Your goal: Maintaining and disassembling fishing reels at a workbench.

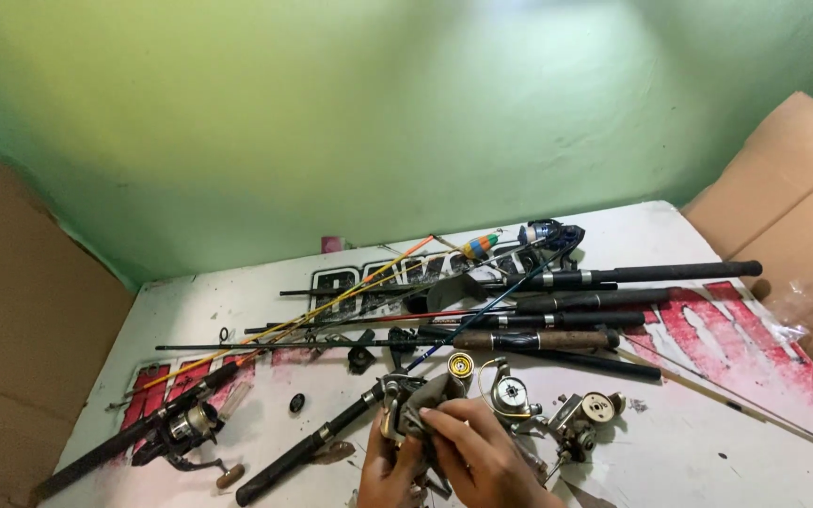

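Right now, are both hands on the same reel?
Yes: the left hand grips the reel from below, and the right hand presses a grey cloth against it.

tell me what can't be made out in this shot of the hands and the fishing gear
Head view only:
- Reel in both hands: mostly covered by a grey cloth and the fingers.
- Left hand and right hand: wrists cut off by the bottom edge.
- Rod on the left: its butt end runs out at the bottom edge.
- Small black part on the white table: too small to identify.
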